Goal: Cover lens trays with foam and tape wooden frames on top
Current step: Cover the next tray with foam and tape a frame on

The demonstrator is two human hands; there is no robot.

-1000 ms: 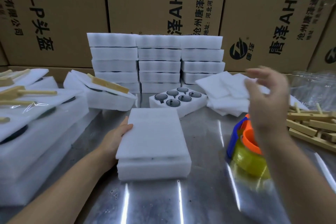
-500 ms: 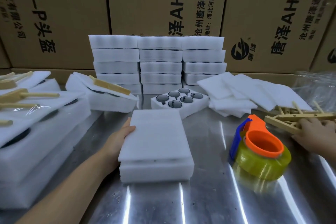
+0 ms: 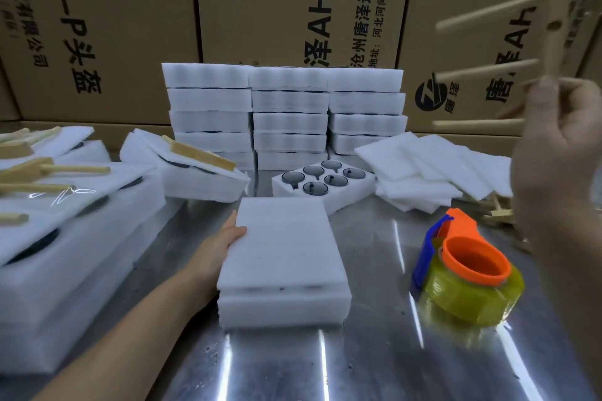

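Note:
A white lens tray (image 3: 283,306) lies in the middle of the steel table, covered by a white foam sheet (image 3: 283,241). My left hand (image 3: 218,244) rests flat against the left side of that sheet and tray. High at the right, my right hand (image 3: 560,146) grips a wooden frame (image 3: 553,16) with several dowel rungs pointing left, blurred by motion. An orange and blue tape dispenser (image 3: 465,273) with a yellowish roll stands right of the tray. Behind it, an uncovered tray (image 3: 325,182) shows dark round lenses.
Stacks of foam trays (image 3: 283,114) stand at the back before cardboard boxes (image 3: 293,3). Loose foam sheets (image 3: 430,169) lie at the right, with more wooden frames (image 3: 498,212) behind my right arm. Taped trays with frames (image 3: 58,192) fill the left side.
My right hand reached the pile of wooden frames at the right, took one and lifted it high into the air. The left hand stayed against the covered tray.

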